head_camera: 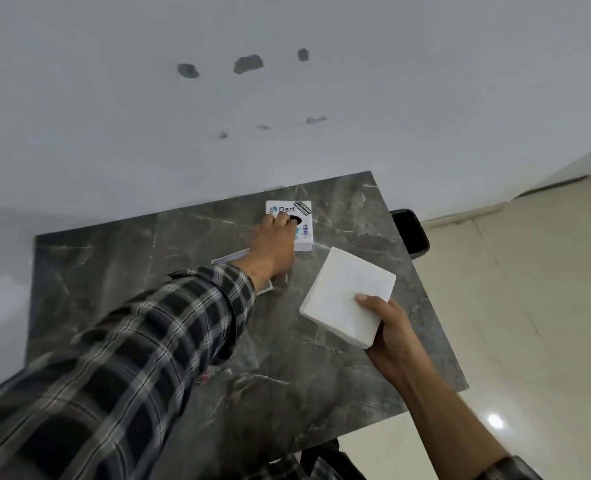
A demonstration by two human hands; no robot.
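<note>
A white box (303, 216) with stickers, one reading "Dart", and a dark round hole in its top stands near the far edge of the dark marble table (131, 258). My left hand (275, 242) reaches over it, fingers curled at the hole on the box's top. My right hand (387, 327) holds a thick square stack of white paper napkins (347, 292) above the table's right side, thumb on top and fingers underneath.
A flat white sheet or lid (230, 259) lies on the table, mostly hidden under my left wrist. A black chair or bin (410, 233) stands beyond the table's right edge. A grey wall is behind; pale tiled floor lies to the right.
</note>
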